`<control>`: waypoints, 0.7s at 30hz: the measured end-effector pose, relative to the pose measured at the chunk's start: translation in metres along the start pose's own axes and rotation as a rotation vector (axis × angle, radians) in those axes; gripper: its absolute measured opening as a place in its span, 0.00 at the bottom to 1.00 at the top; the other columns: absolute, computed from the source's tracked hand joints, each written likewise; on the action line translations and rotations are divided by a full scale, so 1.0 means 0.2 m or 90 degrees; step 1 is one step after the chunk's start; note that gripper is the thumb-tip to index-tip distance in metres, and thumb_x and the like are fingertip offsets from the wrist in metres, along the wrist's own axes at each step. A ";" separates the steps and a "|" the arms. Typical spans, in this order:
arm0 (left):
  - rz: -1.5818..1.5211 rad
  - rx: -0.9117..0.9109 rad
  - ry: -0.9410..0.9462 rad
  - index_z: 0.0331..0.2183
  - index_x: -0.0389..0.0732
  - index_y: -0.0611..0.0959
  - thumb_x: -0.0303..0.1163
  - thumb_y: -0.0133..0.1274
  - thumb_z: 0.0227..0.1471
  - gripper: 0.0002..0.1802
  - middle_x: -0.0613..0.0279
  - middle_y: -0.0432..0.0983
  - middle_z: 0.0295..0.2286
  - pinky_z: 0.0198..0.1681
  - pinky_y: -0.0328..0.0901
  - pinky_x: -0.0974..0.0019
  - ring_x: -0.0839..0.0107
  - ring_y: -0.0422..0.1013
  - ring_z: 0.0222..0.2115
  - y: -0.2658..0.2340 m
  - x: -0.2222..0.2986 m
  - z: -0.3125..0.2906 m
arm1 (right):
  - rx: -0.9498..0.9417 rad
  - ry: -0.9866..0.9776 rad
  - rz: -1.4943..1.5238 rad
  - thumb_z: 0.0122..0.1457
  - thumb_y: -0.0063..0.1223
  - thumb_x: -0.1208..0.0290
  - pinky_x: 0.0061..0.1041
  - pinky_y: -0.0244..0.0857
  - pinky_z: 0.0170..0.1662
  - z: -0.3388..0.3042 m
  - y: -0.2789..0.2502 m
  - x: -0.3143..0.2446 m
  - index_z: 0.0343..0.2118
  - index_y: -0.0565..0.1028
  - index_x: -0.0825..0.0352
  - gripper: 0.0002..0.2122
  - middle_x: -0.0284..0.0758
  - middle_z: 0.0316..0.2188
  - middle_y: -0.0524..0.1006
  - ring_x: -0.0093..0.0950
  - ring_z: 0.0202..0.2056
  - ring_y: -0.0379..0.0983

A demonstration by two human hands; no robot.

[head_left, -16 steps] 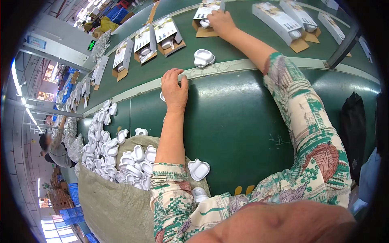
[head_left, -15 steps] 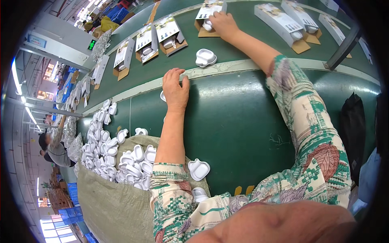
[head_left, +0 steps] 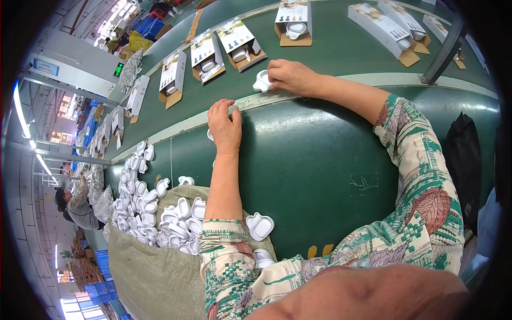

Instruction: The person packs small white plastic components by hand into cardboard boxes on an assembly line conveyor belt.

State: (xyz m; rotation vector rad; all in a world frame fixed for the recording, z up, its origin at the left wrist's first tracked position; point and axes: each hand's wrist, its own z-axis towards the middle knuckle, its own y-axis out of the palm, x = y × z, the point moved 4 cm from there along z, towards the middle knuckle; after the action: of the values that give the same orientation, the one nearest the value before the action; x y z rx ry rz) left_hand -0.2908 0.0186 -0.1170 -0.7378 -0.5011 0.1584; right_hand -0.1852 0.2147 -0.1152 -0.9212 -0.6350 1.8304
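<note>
Factory hall with a packing line

This looks like a factory's packing floor. Open-ended printed cartons (head_left: 236, 35) stand spaced along a green conveyor belt (head_left: 330, 53), and identical white moulded pieces (head_left: 183, 208) lie heaped at a woven sack (head_left: 157, 277). Beyond are another worker (head_left: 80, 209), stacked blue crates (head_left: 104, 291), fluorescent tubes (head_left: 17, 114) and a lit green sign (head_left: 118, 69).

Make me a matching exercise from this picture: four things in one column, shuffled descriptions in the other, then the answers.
Things:
1. Right hand
2. Boxes
3. Sack
4. Right sleeve

Descriptions:
A. Olive, lower left of the picture
B. Printed with leaves
C. Fingers on a white dish
D. Lying on the green belt

Pairs: 1-C, 2-D, 3-A, 4-B
</note>
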 end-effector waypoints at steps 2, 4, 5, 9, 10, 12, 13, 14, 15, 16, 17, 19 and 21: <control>0.041 -0.004 0.016 0.33 0.39 0.79 0.27 0.51 0.45 0.09 0.56 0.74 0.36 0.48 0.60 0.61 0.59 0.67 0.42 -0.03 -0.03 0.01 | 0.048 -0.022 -0.015 0.51 0.53 0.68 0.34 0.63 0.39 0.09 0.00 -0.04 0.28 0.70 0.67 0.08 0.39 0.32 0.68 0.38 0.37 0.67; 0.028 -0.003 0.007 0.32 0.38 0.79 0.26 0.51 0.44 0.09 0.56 0.74 0.36 0.48 0.61 0.60 0.58 0.67 0.42 -0.04 -0.03 0.01 | 0.070 0.008 -0.067 0.51 0.53 0.67 0.35 0.63 0.38 0.18 0.02 0.04 0.27 0.70 0.67 0.09 0.39 0.31 0.69 0.39 0.36 0.68; 0.016 -0.002 -0.002 0.31 0.38 0.79 0.25 0.52 0.43 0.09 0.55 0.75 0.35 0.47 0.61 0.59 0.57 0.67 0.41 -0.05 -0.03 0.01 | 0.079 0.038 -0.103 0.50 0.53 0.68 0.36 0.64 0.37 0.22 0.03 0.09 0.27 0.71 0.67 0.08 0.39 0.31 0.70 0.40 0.35 0.69; 0.016 -0.004 -0.016 0.31 0.38 0.79 0.25 0.52 0.43 0.09 0.55 0.75 0.35 0.47 0.61 0.59 0.57 0.67 0.41 -0.03 -0.02 0.00 | 0.112 0.104 -0.272 0.49 0.52 0.68 0.35 0.67 0.36 0.33 0.01 0.28 0.28 0.73 0.68 0.08 0.39 0.31 0.72 0.37 0.36 0.72; 0.014 -0.004 -0.018 0.31 0.38 0.79 0.25 0.51 0.42 0.09 0.55 0.75 0.34 0.47 0.61 0.59 0.57 0.67 0.41 -0.03 -0.01 0.00 | 0.119 0.116 -0.316 0.49 0.52 0.68 0.35 0.67 0.35 0.34 -0.01 0.30 0.28 0.73 0.67 0.08 0.38 0.32 0.72 0.37 0.36 0.72; 0.013 -0.003 -0.022 0.31 0.38 0.79 0.25 0.51 0.42 0.09 0.56 0.75 0.34 0.46 0.61 0.59 0.57 0.67 0.41 -0.03 -0.01 0.00 | 0.134 0.134 -0.367 0.50 0.51 0.69 0.35 0.67 0.35 0.33 -0.03 0.33 0.30 0.72 0.66 0.07 0.38 0.32 0.71 0.36 0.37 0.72; 0.013 -0.003 -0.020 0.31 0.38 0.79 0.25 0.51 0.42 0.09 0.56 0.75 0.34 0.46 0.62 0.59 0.57 0.67 0.40 -0.03 -0.02 0.00 | 0.152 0.137 -0.380 0.51 0.51 0.70 0.35 0.67 0.35 0.30 -0.05 0.33 0.30 0.72 0.65 0.06 0.38 0.32 0.71 0.36 0.37 0.72; 0.010 -0.003 -0.017 0.31 0.38 0.78 0.25 0.51 0.42 0.09 0.56 0.75 0.33 0.45 0.62 0.59 0.57 0.68 0.40 -0.02 -0.02 0.00 | 0.159 0.134 -0.378 0.51 0.51 0.70 0.33 0.67 0.35 0.25 -0.07 0.33 0.30 0.72 0.65 0.06 0.38 0.31 0.70 0.36 0.36 0.71; 0.013 0.000 -0.023 0.31 0.38 0.78 0.25 0.51 0.42 0.09 0.56 0.75 0.33 0.45 0.62 0.59 0.57 0.68 0.40 -0.02 -0.01 0.00 | 0.156 0.099 -0.345 0.51 0.51 0.69 0.33 0.67 0.34 0.17 -0.09 0.31 0.29 0.71 0.65 0.06 0.37 0.31 0.70 0.36 0.35 0.71; 0.011 -0.004 -0.035 0.31 0.38 0.78 0.25 0.51 0.42 0.09 0.56 0.75 0.33 0.45 0.62 0.59 0.57 0.68 0.39 -0.03 -0.02 0.01 | 0.157 0.070 -0.313 0.51 0.51 0.68 0.33 0.66 0.34 0.09 -0.11 0.27 0.29 0.71 0.66 0.07 0.37 0.30 0.70 0.36 0.34 0.71; 0.011 -0.008 -0.047 0.31 0.38 0.78 0.24 0.50 0.42 0.08 0.55 0.75 0.32 0.44 0.62 0.59 0.56 0.68 0.39 -0.05 -0.03 0.01 | 0.126 0.064 -0.252 0.51 0.51 0.67 0.33 0.65 0.34 0.02 -0.13 0.21 0.28 0.70 0.66 0.07 0.37 0.30 0.69 0.35 0.34 0.70; 0.032 0.002 -0.042 0.31 0.38 0.78 0.24 0.50 0.42 0.08 0.55 0.75 0.32 0.44 0.62 0.59 0.56 0.68 0.39 -0.06 -0.06 0.03 | 0.051 0.055 -0.184 0.50 0.53 0.68 0.34 0.63 0.35 -0.15 -0.20 0.09 0.27 0.70 0.66 0.07 0.37 0.28 0.69 0.36 0.33 0.68; 0.046 0.010 -0.034 0.30 0.38 0.78 0.24 0.50 0.42 0.08 0.55 0.75 0.32 0.43 0.62 0.59 0.56 0.68 0.38 -0.05 -0.08 0.03 | 0.009 0.055 -0.180 0.49 0.54 0.69 0.34 0.62 0.35 -0.27 -0.24 0.06 0.26 0.69 0.66 0.07 0.38 0.27 0.68 0.37 0.33 0.67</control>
State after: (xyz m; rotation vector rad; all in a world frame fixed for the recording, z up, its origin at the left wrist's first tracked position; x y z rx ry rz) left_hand -0.3083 0.0106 -0.1121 -0.7388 -0.5236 0.2494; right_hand -0.1184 0.2471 -0.1139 -0.8496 -0.6624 1.5337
